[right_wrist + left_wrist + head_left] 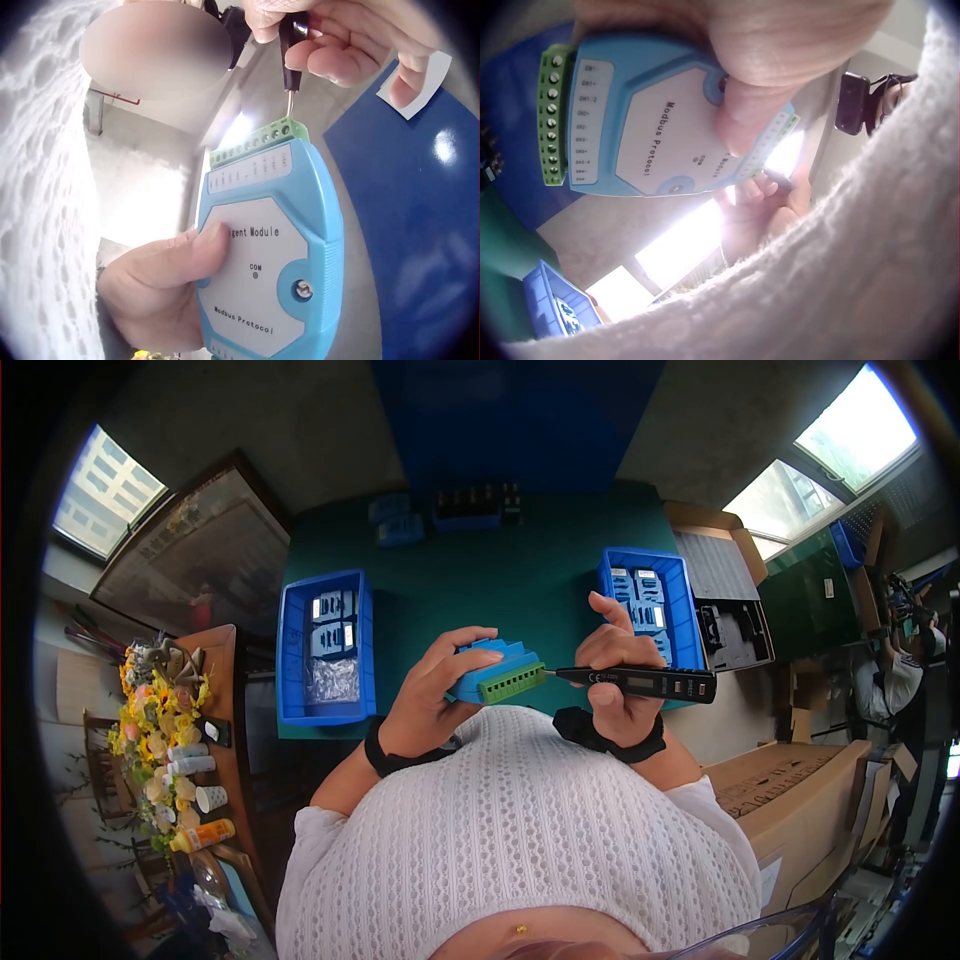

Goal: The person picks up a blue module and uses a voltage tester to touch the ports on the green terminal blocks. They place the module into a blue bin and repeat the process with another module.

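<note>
A light blue module (492,668) with green screw terminals is gripped in the left hand (425,695), its thumb lying on the labelled face in the left wrist view. The right hand (622,670) holds a black pen-like screwdriver (650,682) with a small display. In the right wrist view the tool's metal tip (291,103) meets the end of the green terminal block (259,141) on the module (262,247). That view shows the left hand (161,289) around the module's side and some right-hand fingers spread off the tool.
Blue bins with similar modules stand on the green table, one at left (368,650) and one at right (690,610). More blue modules (400,530) and a dark rack (468,510) lie at the back. Cardboard boxes (790,780) are at the right.
</note>
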Demonstrator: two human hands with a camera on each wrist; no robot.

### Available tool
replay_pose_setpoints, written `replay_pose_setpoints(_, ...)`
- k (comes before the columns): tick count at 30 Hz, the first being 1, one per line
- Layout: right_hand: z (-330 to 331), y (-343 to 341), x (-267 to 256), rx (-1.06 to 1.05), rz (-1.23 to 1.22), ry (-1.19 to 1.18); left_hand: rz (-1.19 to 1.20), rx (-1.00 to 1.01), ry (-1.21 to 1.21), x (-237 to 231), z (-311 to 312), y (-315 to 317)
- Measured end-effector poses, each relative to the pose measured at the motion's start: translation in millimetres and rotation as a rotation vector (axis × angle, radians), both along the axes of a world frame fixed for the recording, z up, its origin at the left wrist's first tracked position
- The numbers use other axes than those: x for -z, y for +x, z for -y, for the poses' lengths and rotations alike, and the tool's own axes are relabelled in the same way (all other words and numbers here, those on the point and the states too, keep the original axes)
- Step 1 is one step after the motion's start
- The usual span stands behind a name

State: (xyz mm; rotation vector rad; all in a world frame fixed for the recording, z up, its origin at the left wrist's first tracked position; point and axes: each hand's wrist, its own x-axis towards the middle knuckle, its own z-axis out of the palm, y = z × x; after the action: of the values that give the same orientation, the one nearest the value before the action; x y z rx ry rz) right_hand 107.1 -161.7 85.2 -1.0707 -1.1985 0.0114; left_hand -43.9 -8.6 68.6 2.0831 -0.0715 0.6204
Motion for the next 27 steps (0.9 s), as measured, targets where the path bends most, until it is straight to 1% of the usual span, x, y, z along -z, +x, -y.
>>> replay_pose_setpoints(7, 1.4, -0.7, -2.2, -0.008, 0.037, -0.021, -0.01, -0.004, 0.009, 1.0, 0.0, -1.9)
replay_pose_setpoints(10, 1.1, -2.9, -4.2, -0.022, -0.01, 0.032, -0.016, -0.006, 0.006, 0.8, 0.7, -2.3)
replay_pose_setpoints(16, 0.8, -4.4, 0.6, -0.008, 0.017, -0.015, 0.005, 0.005, 0.017, 1.5, 0.7, -1.7)
replay_pose_setpoints(22, 2.6, -3.8, -1.2, -0.041, -0.003, 0.018, -0.004, 0.005, 0.016, 2.1, 1.0, -2.4)
replay_pose_setpoints(27, 0.4, -6.9, -1.9, -0.055, -0.006, -0.002, -0.003, 0.012, 0.012, 1.5, 1.4, -2.1)
